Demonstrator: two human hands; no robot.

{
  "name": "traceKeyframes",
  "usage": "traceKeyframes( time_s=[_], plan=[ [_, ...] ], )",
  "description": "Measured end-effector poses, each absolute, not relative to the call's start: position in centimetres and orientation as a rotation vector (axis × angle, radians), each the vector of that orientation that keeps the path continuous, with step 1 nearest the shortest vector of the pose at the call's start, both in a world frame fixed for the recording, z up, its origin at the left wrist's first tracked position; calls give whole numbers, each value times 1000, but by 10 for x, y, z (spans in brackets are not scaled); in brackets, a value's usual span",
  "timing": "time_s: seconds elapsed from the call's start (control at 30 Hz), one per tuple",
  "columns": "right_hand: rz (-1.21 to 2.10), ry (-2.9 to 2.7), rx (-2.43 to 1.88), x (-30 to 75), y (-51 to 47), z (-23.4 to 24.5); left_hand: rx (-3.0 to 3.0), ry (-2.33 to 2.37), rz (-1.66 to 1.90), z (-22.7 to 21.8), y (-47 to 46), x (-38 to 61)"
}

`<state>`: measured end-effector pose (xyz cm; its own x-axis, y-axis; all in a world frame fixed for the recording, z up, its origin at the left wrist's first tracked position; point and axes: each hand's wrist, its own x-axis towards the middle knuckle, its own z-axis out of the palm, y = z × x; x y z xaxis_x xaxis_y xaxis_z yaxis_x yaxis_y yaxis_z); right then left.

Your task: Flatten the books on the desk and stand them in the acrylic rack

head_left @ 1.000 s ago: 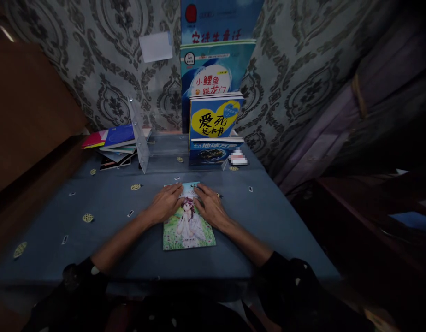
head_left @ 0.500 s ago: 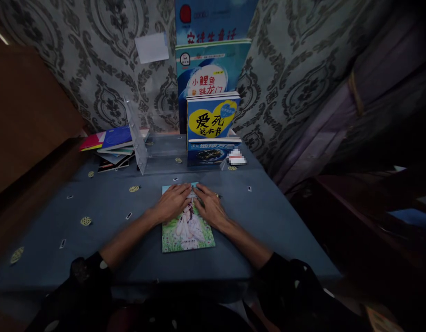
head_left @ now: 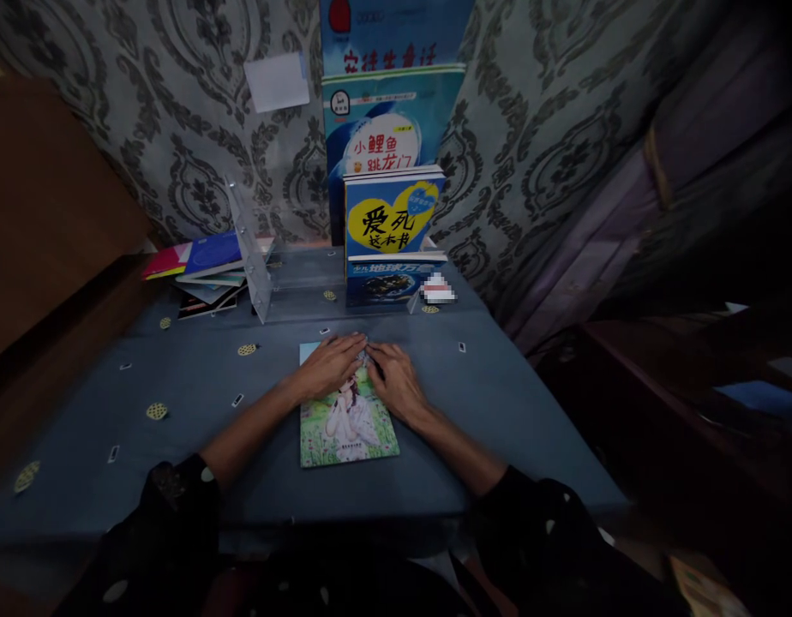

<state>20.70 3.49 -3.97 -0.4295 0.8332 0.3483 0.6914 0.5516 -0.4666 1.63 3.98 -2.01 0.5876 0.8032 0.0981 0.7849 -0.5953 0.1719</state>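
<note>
Your left hand (head_left: 332,363) and right hand (head_left: 397,382) lie extended, palm-down, on the book (head_left: 352,428), apparently to steady it against the table (head_left: 499,403).

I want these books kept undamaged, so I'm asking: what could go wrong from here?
The book lies flat on the cloth, with the left hand and right hand over its upper part; uneven pressure might make it slide or twist.

The pile of books beside the clear stand is uneven, so a bump could spread it.

Reaching too far forward might knock the upright books.
</note>
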Motion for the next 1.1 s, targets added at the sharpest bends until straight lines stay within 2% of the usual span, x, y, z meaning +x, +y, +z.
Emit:
traceKeyframes(
  time_s=[1.1],
  plan=[
    [447,-2364,-1070,241,-16,-35,2690,1221,162,-9,0,21]
  ],
)
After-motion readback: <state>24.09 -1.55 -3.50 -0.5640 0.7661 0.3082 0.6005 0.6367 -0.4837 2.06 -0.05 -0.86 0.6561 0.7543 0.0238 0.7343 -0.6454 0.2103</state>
